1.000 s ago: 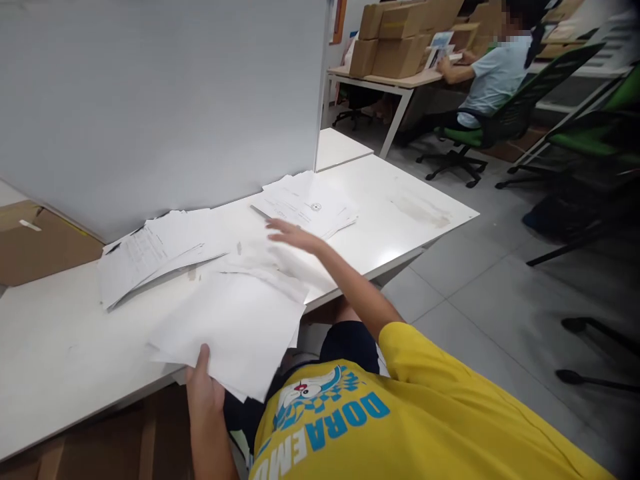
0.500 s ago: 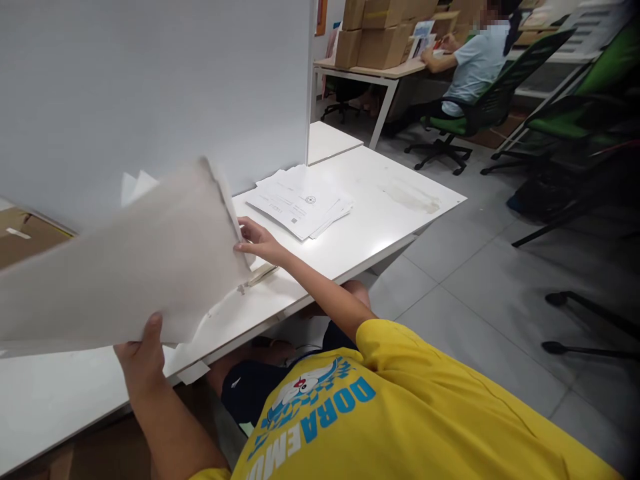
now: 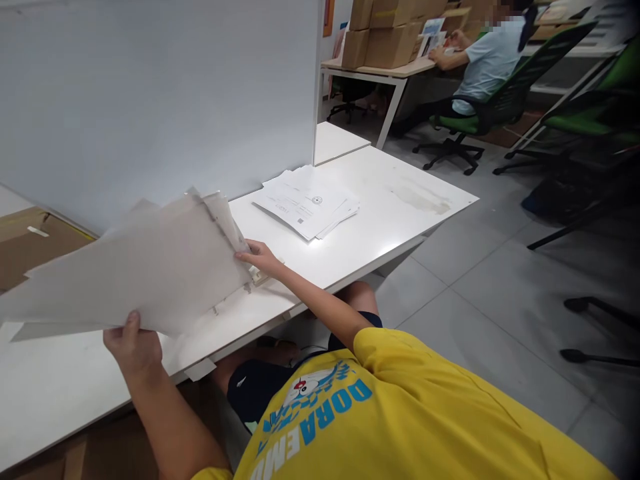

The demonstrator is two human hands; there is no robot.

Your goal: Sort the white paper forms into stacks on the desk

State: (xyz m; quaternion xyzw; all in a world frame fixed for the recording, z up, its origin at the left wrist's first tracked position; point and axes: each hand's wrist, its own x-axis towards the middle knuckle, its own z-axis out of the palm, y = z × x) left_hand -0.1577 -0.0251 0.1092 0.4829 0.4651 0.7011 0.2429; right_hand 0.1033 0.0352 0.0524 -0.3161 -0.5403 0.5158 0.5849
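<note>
Paper sheaf [image 3: 145,273] held tilted above the desk [image 3: 400,213] near edge, long axis left-right: left hand [image 3: 131,347] pinches its near edge, right hand [image 3: 257,257] grips its right end

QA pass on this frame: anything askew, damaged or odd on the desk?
Yes. The lifted white paper bundle, gripped by left hand and right hand, is fanned unevenly. The printed paper stack is splayed. A brownish smudge marks the white desk.
</note>
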